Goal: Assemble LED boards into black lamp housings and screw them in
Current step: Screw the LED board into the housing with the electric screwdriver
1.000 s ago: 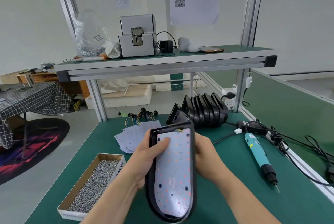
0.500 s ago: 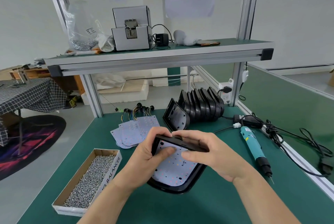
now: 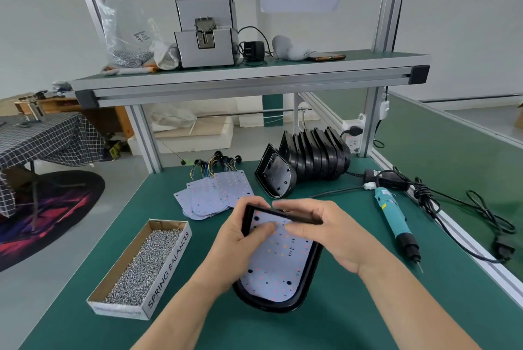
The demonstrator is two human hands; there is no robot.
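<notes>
Item: one black lamp housing [image 3: 270, 303], held at the middle of the table [image 3: 368, 310] towards its near edge, open face up, rounded end nearest the person; whether that end rested on the table could not be told. One LED board [image 3: 280, 262] was laid inside it, white face up, apparently being seated so that its holes met the housing's before screwing. The left hand [image 3: 235, 239] was closed round the housing's left rim, thumb laid on the board, judged to steady the shell and hold the board down. The right hand [image 3: 331, 233] was curled over the straight far rim, fingertips bent onto the board, judged to press that end home. Stock was set within reach: a carton of screws [image 3: 141, 267] was placed by the left edge beside the left arm; an electric screwdriver [image 3: 396, 219] was laid towards the right edge, tip pointing to the near edge, ready for the right hand; spare LED boards [image 3: 215, 194], wires attached, were fanned towards the far edge; empty housings [image 3: 314, 157] were stood in a row near the far right corner. No screws were seen in the board; fastening was judged not yet begun.
</notes>
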